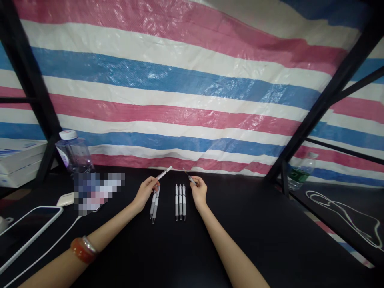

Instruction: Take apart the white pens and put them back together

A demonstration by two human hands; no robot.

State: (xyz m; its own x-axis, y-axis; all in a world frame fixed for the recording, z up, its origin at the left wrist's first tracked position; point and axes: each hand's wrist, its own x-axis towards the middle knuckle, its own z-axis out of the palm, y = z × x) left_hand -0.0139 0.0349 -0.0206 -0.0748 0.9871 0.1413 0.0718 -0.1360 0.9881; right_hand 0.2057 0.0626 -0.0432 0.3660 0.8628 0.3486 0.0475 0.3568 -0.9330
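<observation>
My left hand (147, 191) is closed in a pinch on a white pen barrel (165, 172), which points up and to the right. My right hand (199, 189) pinches a grey pen front section (192, 180), with a thin refill (186, 172) sticking out toward the upper left. The two parts are apart from each other. Just below my left hand, two white-and-grey pens (155, 206) lie on the black table (180, 252), their upper ends partly hidden by the fingers. Three similar pens (180, 202) lie side by side between my hands.
At the left are a clear bottle (75, 154) with a white cap, white boxes (22, 162), a phone (33, 230), a white case (66, 199) and a cable (48, 250). At the right stand a green-labelled bottle (301, 172) and a coiled cable (345, 212). Striped sheeting (180, 108) hangs behind.
</observation>
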